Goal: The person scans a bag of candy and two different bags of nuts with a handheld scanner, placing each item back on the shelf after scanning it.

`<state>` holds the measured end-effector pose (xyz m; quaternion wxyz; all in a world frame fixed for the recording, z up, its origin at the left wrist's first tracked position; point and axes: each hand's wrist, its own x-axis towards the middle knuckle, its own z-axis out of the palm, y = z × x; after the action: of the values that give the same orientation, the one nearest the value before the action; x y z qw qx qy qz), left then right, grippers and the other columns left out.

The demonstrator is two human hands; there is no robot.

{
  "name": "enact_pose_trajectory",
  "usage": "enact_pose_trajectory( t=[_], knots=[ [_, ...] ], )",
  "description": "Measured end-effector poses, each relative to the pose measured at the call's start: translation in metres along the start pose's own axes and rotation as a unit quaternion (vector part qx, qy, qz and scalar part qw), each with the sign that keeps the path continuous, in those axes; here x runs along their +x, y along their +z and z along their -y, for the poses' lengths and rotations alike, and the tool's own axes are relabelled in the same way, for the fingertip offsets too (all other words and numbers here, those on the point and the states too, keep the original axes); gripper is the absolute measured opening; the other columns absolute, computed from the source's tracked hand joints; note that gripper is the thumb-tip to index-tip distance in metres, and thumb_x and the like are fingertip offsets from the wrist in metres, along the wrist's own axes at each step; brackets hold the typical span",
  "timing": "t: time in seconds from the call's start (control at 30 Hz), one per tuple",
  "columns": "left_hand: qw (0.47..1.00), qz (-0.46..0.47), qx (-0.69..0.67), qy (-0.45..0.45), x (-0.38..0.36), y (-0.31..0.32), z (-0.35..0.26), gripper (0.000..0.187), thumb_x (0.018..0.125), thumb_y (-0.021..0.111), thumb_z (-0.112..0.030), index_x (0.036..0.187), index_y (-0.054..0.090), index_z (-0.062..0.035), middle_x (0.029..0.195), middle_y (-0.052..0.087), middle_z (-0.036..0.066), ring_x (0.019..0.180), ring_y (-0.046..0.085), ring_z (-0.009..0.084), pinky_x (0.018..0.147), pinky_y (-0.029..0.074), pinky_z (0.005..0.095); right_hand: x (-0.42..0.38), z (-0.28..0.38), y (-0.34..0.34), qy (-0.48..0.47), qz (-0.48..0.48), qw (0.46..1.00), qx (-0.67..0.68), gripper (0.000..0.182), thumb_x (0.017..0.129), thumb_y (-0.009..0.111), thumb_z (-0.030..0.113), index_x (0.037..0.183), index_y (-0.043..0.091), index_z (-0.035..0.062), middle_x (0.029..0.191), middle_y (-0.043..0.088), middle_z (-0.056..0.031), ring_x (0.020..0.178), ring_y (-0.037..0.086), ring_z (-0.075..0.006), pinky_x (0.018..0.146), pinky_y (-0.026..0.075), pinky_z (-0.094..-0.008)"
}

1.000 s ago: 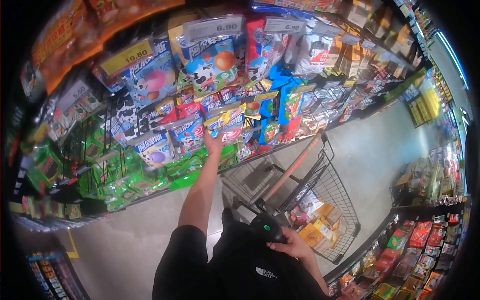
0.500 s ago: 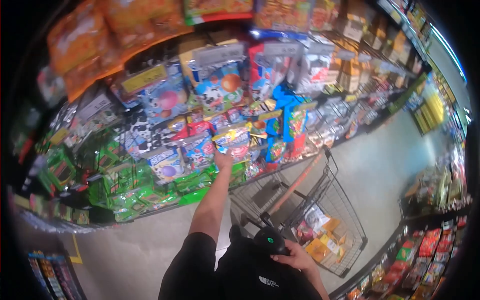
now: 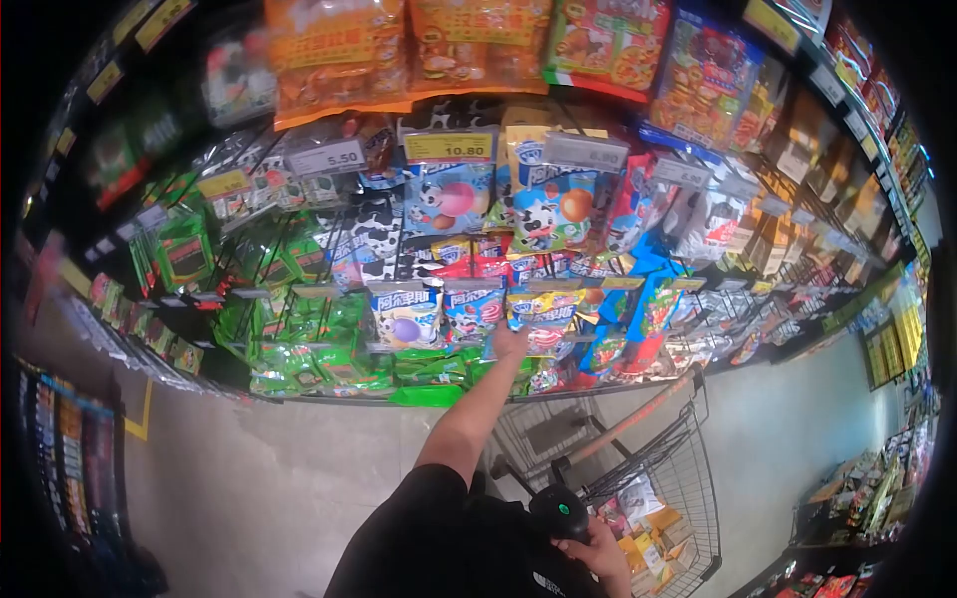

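Note:
Reaching up to the hanging sweets, my left hand [image 3: 511, 343] has its fingers closed at the lower left edge of a yellow candy bag [image 3: 544, 317]. Beside that bag on the left hang a blue and red candy bag [image 3: 473, 313] and a white and blue one with a purple ball [image 3: 407, 317]. Low in front of my chest, my right hand [image 3: 598, 554] is wrapped round a black round device [image 3: 559, 512] with a green light. Part of its fingers is hidden behind the device.
A wire shopping cart [image 3: 701, 476] holding several packages stands right of my body. Green packets [image 3: 309, 334] fill the lower left rack, with price tags and larger orange bags [image 3: 339, 60] above. More shelves stand at both sides of the grey floor [image 3: 259, 478].
The view has turned, so the rack, cart and both hands appear further right and lower. My left hand is still at the yellow bag, and my right hand still holds the device.

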<state>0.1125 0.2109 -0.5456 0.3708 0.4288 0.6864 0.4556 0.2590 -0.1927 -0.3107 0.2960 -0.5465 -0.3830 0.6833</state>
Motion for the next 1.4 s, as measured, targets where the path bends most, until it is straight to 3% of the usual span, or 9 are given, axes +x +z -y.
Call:
enact_pose_trajectory(
  t=[0.3,0.4,0.47,0.53,0.6,0.73,0.8,1.03,1.4],
  knots=[
    [0.999,0.026,0.006,-0.029,0.016,0.016,0.026,0.045,0.076,0.076,-0.034,0.108,0.066,-0.0055,0.100,0.069,0.019,0.101,0.064,0.0356,0.086,0.050,0.0454,0.003,0.003,0.003,0.006,-0.001,1.000,0.002,0.033,0.083,0.074,0.003,0.115,0.065,0.0023,0.098,0.070,-0.0024,0.091,0.063,-0.0089,0.081,0.050,-0.0235],
    [0.987,0.131,0.078,0.050,-0.006,-0.015,0.011,0.038,0.080,0.071,-0.033,0.105,0.069,-0.0042,0.098,0.069,0.019,0.098,0.065,0.0363,0.085,0.050,0.0463,0.003,-0.002,0.000,0.002,0.003,1.000,0.019,0.033,0.083,0.074,0.003,0.114,0.065,0.0022,0.098,0.070,-0.0022,0.091,0.063,-0.0090,0.082,0.050,-0.0237],
    [0.969,0.192,0.105,0.115,-0.034,-0.045,0.003,0.033,0.086,0.066,-0.031,0.103,0.070,-0.0036,0.097,0.070,0.020,0.093,0.067,0.0336,0.083,0.050,0.0429,0.005,-0.001,0.001,-0.012,0.003,1.000,0.010,0.033,0.083,0.075,0.004,0.114,0.065,0.0021,0.099,0.070,-0.0020,0.092,0.063,-0.0091,0.083,0.049,-0.0241],
    [0.955,0.292,0.057,-0.002,-0.068,-0.099,-0.031,0.034,0.089,0.064,-0.030,0.110,0.069,-0.0035,0.097,0.071,0.017,0.086,0.068,0.0263,0.081,0.051,0.0374,0.005,-0.002,0.001,-0.014,-0.002,1.000,0.005,0.033,0.083,0.075,0.004,0.114,0.065,0.0023,0.099,0.069,-0.0020,0.093,0.062,-0.0089,0.083,0.049,-0.0240],
    [0.947,0.305,-0.087,0.040,-0.084,-0.127,-0.014,0.029,0.092,0.062,-0.026,0.109,0.068,-0.0030,0.090,0.071,0.010,0.070,0.065,0.0178,0.068,0.052,0.0366,0.006,0.000,0.001,-0.016,-0.005,1.000,-0.001,0.033,0.083,0.075,0.004,0.114,0.065,0.0024,0.099,0.069,-0.0020,0.093,0.062,-0.0088,0.084,0.049,-0.0239],
    [0.949,0.314,0.002,0.023,-0.108,-0.236,-0.109,0.026,0.094,0.064,-0.022,0.111,0.068,-0.0031,0.090,0.070,0.004,0.079,0.062,0.0094,0.073,0.049,0.0275,0.014,0.009,0.007,-0.025,0.029,0.999,-0.013,0.034,0.084,0.076,0.008,0.115,0.064,0.0034,0.096,0.067,-0.0001,0.090,0.060,-0.0077,0.082,0.048,-0.0236],
    [0.957,0.289,0.023,-0.019,-0.103,-0.277,-0.159,0.024,0.095,0.064,-0.024,0.108,0.069,-0.0039,0.084,0.068,0.001,0.073,0.060,0.0060,0.066,0.048,0.0248,0.020,0.010,0.011,-0.043,0.037,0.998,-0.014,0.034,0.084,0.076,0.009,0.115,0.064,0.0039,0.095,0.066,0.0009,0.088,0.059,-0.0074,0.081,0.047,-0.0236],
    [0.970,0.116,-0.141,0.163,-0.013,-0.311,-0.217,0.023,0.097,0.059,-0.022,0.107,0.067,-0.0024,0.081,0.067,0.000,0.056,0.056,0.0071,0.051,0.044,0.0233,0.037,0.008,0.016,-0.089,0.115,0.984,-0.102,0.043,0.085,0.076,0.019,0.123,0.060,0.0044,0.089,0.063,0.0010,0.083,0.054,-0.0078,0.074,0.045,-0.0260],
    [0.963,-0.013,-0.129,0.236,0.083,-0.262,-0.205,0.027,0.096,0.062,-0.024,0.079,0.060,-0.0020,0.056,0.051,0.000,0.047,0.050,0.0080,0.044,0.039,0.0259,0.020,0.015,0.021,-0.047,0.071,0.995,-0.042,0.029,0.087,0.072,0.009,0.114,0.062,0.0059,0.093,0.067,0.0019,0.075,0.057,-0.0051,0.065,0.047,-0.0207]
  ],
)
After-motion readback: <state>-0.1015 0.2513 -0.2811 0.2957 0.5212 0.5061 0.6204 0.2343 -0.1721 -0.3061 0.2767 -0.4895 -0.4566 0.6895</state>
